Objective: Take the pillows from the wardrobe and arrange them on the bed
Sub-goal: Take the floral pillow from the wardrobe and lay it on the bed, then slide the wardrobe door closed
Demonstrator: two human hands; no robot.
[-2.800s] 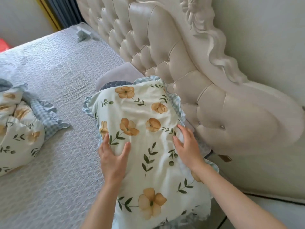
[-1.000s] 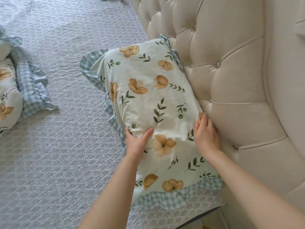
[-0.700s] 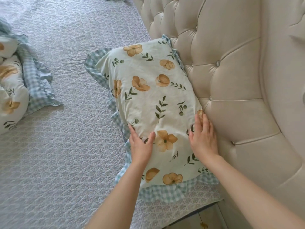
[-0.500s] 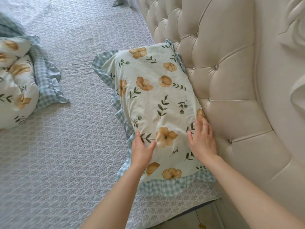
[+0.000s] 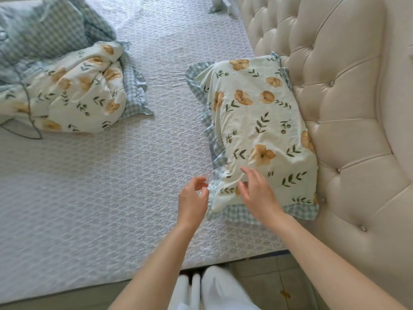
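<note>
A floral pillow (image 5: 259,121) with a blue checked frill lies flat on the grey quilted bed (image 5: 89,186), its long side against the tufted cream headboard (image 5: 335,90). My left hand (image 5: 193,201) hovers with loosely curled fingers just off the pillow's near left corner, holding nothing. My right hand (image 5: 257,193) floats over the pillow's near end, fingers spread, empty. A second floral pillow (image 5: 76,92) lies crumpled at the left of the bed.
A blue checked and grey bedding heap (image 5: 40,32) sits behind the second pillow at the far left. The bed's near edge runs along the bottom, with tiled floor (image 5: 268,276) and my white-clad legs (image 5: 207,289) below it. Small objects (image 5: 220,3) lie at the far end.
Both hands have lifted off the pillow and drawn back toward me; the right one moved left from the headboard side. The view has swung left, showing more of the second pillow.
</note>
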